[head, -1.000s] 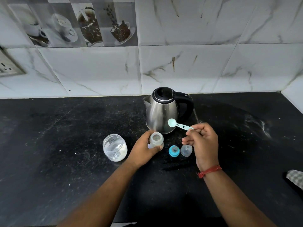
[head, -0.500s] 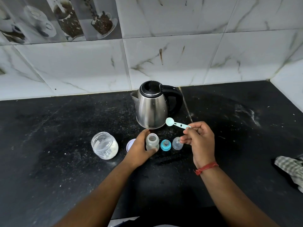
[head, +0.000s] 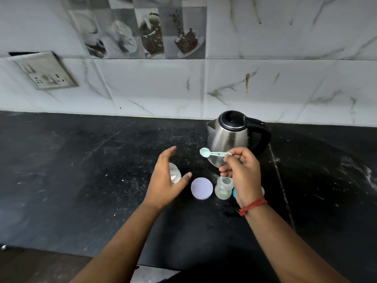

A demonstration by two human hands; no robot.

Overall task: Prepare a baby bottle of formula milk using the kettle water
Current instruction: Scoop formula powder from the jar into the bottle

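Note:
A small clear baby bottle (head: 223, 188) stands uncapped on the black counter (head: 81, 170), below my right hand (head: 242, 172). That hand pinches a pale blue scoop (head: 212, 153), its bowl pointing left above the counter. My left hand (head: 165, 180) is spread open over a glass jar of white powder (head: 175, 174), not gripping it. The jar's round pale lid (head: 202, 188) lies flat between jar and bottle. A steel kettle (head: 232, 137) with a black lid and handle stands behind. A blue bottle ring (head: 234, 194) peeks out beside my right wrist.
A marble-tiled wall rises behind the counter, with a switch and socket plate (head: 46, 70) at the left. The counter's front edge (head: 61, 252) runs near the bottom of the view.
My left hand let go of the bottle and moved left, opening over the powder jar. The view swung left, so the kettle and bottle sit further right. My right hand still holds the scoop.

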